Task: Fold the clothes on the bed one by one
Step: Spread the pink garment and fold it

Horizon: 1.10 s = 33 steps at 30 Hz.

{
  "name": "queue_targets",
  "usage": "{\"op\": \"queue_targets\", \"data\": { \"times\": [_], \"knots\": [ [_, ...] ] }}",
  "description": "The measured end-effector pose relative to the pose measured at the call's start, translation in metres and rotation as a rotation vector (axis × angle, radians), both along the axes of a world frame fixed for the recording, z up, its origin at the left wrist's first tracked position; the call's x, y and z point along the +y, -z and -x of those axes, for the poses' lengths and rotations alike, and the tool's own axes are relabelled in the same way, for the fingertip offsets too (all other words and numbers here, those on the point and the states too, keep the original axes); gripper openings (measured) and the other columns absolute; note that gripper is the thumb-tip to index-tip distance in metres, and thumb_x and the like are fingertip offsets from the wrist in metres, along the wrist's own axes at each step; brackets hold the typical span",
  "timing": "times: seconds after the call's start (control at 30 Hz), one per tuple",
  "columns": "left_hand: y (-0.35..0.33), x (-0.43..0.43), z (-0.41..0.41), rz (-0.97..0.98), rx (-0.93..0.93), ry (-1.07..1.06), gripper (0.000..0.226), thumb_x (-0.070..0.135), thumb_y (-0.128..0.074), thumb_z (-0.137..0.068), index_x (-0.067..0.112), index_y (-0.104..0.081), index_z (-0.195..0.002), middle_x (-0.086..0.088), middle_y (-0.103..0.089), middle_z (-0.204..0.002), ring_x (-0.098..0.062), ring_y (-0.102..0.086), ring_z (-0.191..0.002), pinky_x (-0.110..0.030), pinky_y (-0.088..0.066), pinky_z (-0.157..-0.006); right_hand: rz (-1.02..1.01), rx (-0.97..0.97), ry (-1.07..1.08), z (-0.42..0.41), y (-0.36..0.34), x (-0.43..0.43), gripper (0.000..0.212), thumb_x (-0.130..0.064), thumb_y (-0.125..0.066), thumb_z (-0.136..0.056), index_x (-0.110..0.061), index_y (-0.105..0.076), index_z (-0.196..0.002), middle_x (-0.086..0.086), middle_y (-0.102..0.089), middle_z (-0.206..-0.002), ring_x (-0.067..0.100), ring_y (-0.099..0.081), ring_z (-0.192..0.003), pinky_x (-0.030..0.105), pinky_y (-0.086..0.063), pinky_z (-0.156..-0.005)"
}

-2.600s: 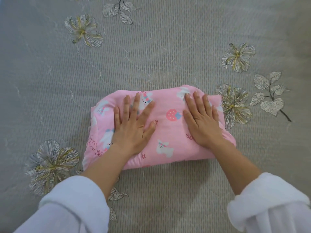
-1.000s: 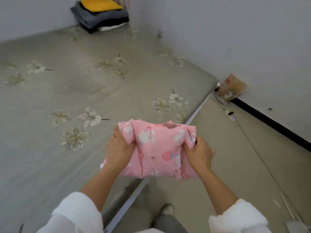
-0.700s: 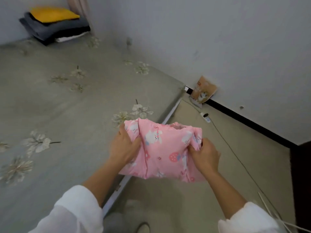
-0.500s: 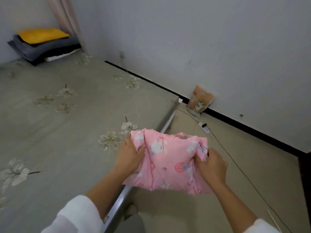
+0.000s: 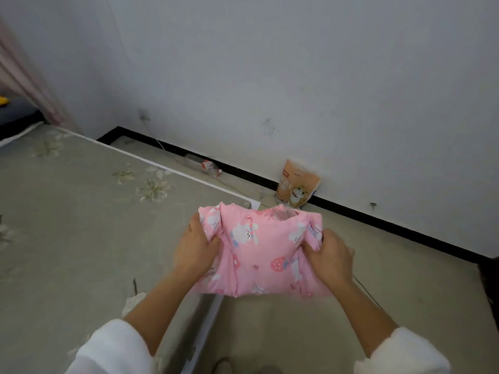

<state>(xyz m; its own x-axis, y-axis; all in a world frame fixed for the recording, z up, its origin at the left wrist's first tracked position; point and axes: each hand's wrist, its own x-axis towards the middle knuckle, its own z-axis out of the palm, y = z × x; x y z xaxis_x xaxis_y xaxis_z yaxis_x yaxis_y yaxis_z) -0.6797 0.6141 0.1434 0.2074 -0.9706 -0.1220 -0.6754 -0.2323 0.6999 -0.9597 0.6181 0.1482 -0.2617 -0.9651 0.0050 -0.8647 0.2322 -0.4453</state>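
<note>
A folded pink garment (image 5: pixel 259 252) printed with white bunnies and strawberries hangs in the air in front of me, past the bed's right edge and over the floor. My left hand (image 5: pixel 195 252) grips its left side and my right hand (image 5: pixel 330 259) grips its right side. The bed (image 5: pixel 67 225), covered with a grey-green flowered spread, fills the left half of the view. At the far left edge a sliver of a dark stack of folded clothes (image 5: pixel 10 117) shows on the bed.
A white wall rises ahead with a black skirting (image 5: pixel 378 214). An orange printed bag (image 5: pixel 297 188) leans on the wall. A plastic bottle (image 5: pixel 209 166) and a cable lie on the beige floor (image 5: pixel 405 265). A pink curtain (image 5: pixel 29 85) hangs at left.
The pink garment, pressed flat on the bed earlier, has been lifted in both hands. My view has swung right, off the bed and towards the wall and floor.
</note>
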Motion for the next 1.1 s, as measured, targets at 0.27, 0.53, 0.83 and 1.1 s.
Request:
{"op": "queue_targets", "data": {
  "times": [0.27,0.53,0.83,1.1],
  "knots": [
    [0.002,-0.193,0.072,0.062,0.034,-0.027,0.059,0.022,-0.059,-0.084,0.011,-0.033,-0.136,-0.014,-0.057,-0.121,-0.034,-0.058,-0.099,-0.044,-0.051,-0.080,0.030,-0.005,-0.014,0.070,-0.006,-0.201,0.034,-0.045,-0.057,-0.088,-0.012,-0.057,-0.092,0.008,-0.064,-0.092,0.034,-0.059,-0.092,0.042,-0.043,-0.081],
    [0.004,-0.376,0.131,0.092,0.025,-0.209,0.062,0.021,-0.061,-0.080,0.012,-0.035,-0.135,-0.014,-0.055,-0.126,-0.036,-0.056,-0.107,-0.041,-0.046,-0.081,0.003,0.048,-0.220,0.135,-0.023,-0.426,0.041,-0.050,-0.056,-0.089,-0.008,-0.057,-0.091,0.008,-0.063,-0.090,0.031,-0.060,-0.087,0.045,-0.045,-0.081],
    [0.018,-0.511,0.086,0.086,-0.027,-0.486,0.057,0.024,-0.061,-0.082,0.012,-0.035,-0.131,-0.013,-0.057,-0.121,-0.036,-0.058,-0.102,-0.035,-0.040,-0.074,-0.032,0.078,-0.513,0.072,-0.013,-0.641,0.035,-0.049,-0.051,-0.091,-0.015,-0.049,-0.088,0.004,-0.059,-0.090,0.026,-0.056,-0.084,0.039,-0.041,-0.079],
    [0.021,-0.620,-0.022,0.116,-0.073,-0.652,0.061,0.025,-0.063,-0.082,0.012,-0.034,-0.134,-0.012,-0.057,-0.123,-0.032,-0.060,-0.099,-0.033,-0.041,-0.073,0.001,0.076,-0.703,-0.060,-0.010,-0.793,0.038,-0.051,-0.052,-0.090,-0.013,-0.053,-0.092,0.005,-0.060,-0.091,0.028,-0.058,-0.084,0.036,-0.036,-0.071]
  ]
}}
